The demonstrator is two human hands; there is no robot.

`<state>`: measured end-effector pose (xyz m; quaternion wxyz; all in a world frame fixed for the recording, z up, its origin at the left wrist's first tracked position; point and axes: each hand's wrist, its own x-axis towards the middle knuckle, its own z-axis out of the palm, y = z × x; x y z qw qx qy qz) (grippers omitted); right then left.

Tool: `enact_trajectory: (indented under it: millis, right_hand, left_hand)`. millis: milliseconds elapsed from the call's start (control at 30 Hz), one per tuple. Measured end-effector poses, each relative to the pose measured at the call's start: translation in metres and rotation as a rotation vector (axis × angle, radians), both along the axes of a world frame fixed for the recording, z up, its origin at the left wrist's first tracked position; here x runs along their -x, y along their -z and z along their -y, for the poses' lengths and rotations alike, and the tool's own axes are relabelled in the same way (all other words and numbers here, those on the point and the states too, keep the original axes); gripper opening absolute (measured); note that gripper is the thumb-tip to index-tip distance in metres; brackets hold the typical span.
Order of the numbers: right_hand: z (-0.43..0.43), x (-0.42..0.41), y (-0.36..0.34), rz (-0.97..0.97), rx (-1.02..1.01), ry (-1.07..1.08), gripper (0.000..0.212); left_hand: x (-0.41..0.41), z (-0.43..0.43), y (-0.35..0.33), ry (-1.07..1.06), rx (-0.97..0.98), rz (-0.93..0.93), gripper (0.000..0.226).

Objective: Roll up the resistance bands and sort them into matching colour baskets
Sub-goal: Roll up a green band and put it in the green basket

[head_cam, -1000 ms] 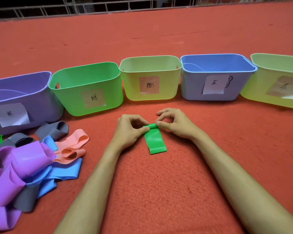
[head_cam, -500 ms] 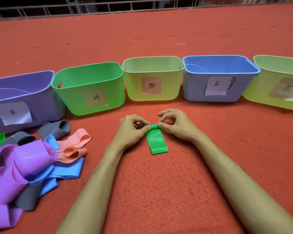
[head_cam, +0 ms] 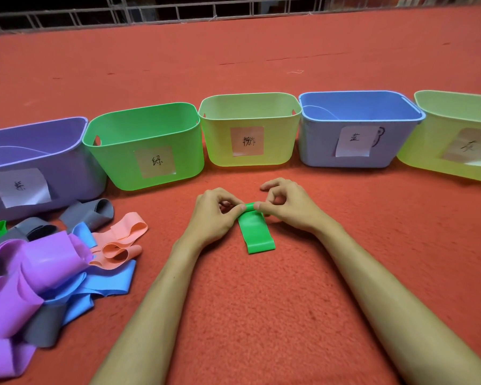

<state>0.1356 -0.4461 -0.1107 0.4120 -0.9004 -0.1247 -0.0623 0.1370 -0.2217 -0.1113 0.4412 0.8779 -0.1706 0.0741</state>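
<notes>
I look down on a red-orange floor with a coarse, nubby pile. It lies under the fingers and all around them, and runs far beyond them to a grey metal railing of thin bars that crosses the whole far edge. Behind the railing it is dark, and I cannot make out what lies there. Well beyond the fingers and to their right, a thin dark line crosses the floor, with a pale stray thread just nearer than it. The light falls soft and even on the floor.
</notes>
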Motion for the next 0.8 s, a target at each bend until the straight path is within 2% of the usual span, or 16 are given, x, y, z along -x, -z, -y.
enact_trajectory:
  millis: [333,533,633,700,800]
  right_hand:
    - [-0.0008,0.0032,-0.0026,-0.069,-0.02,-0.085,0.017]
    - [-0.0005,0.0015,-0.0007,-0.028,0.054,-0.089,0.023]
    - [-0.0009,0.0021,0.0013,0.003,0.074,-0.058,0.035]
    - [-0.0008,0.0021,0.0033,0.02,0.034,-0.053,0.041]
    - [0.0002,-0.0005,0.0036,0.032,-0.113,-0.061,0.03]
  left_hand:
    - [0.0001,-0.0013,-0.0007,0.009,0.023,0.006,0.005]
    - [0.0013,0.0006,-0.0004,0.011,0.051,0.031,0.007]
    - [0.0009,-0.0002,0.0003,0.022,0.054,0.022,0.012]
    - [0.0003,-0.0018,0.0008,0.036,0.063,0.0,0.018]
    - [-0.0004,-0.0025,0.0013,0.063,0.083,-0.035,0.022]
